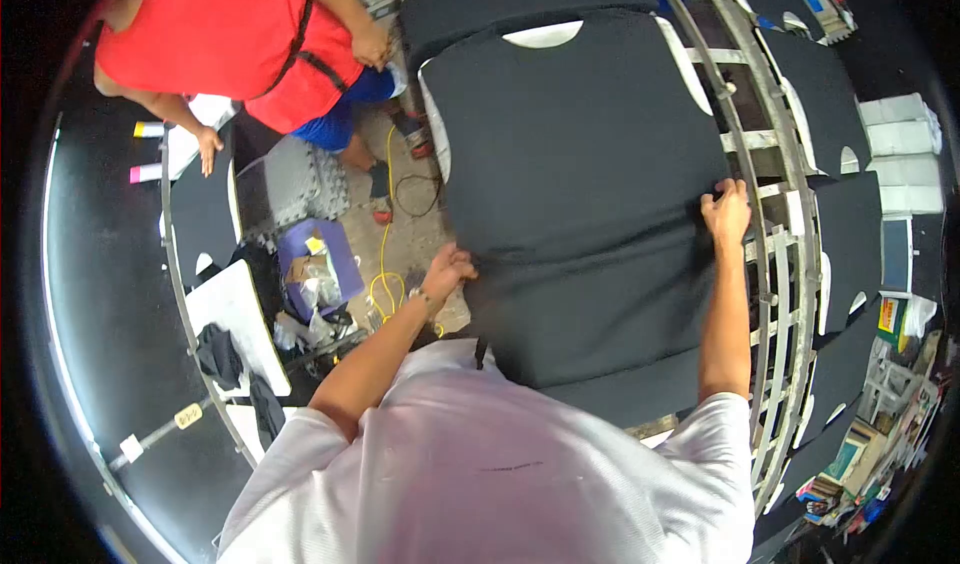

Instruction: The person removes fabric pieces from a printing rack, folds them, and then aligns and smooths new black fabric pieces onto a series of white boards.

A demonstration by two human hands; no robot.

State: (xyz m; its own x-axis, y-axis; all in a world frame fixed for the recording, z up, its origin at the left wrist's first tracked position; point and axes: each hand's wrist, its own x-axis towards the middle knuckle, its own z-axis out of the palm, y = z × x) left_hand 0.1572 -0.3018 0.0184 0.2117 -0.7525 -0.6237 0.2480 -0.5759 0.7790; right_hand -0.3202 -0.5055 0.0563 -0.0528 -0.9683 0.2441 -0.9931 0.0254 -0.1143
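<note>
At the far left, a co-worker in a red top stands with the head out of view, one hand over a dark piece and the other near the waist. Below, a white board is partly covered by crumpled dark fabric. Beside it, a purple bin holds a jumble too mixed to make out. A yellow cord runs down the floor, its lower part lost behind the person's left forearm.

The left hand has its fingers curled together on the left edge of the black cloth; the fingertips are hard to see against it. The cloth lies in the middle, white showing at its top notch and upper corners, with folds running across between the hands. Its near end is partly hidden by the white shirt. The right hand, well apart from the left, is bent closed over the right edge, next to the metal rails.

Further right lie more black pieces, then white stacks and clutter, blurred toward the dark rim.
</note>
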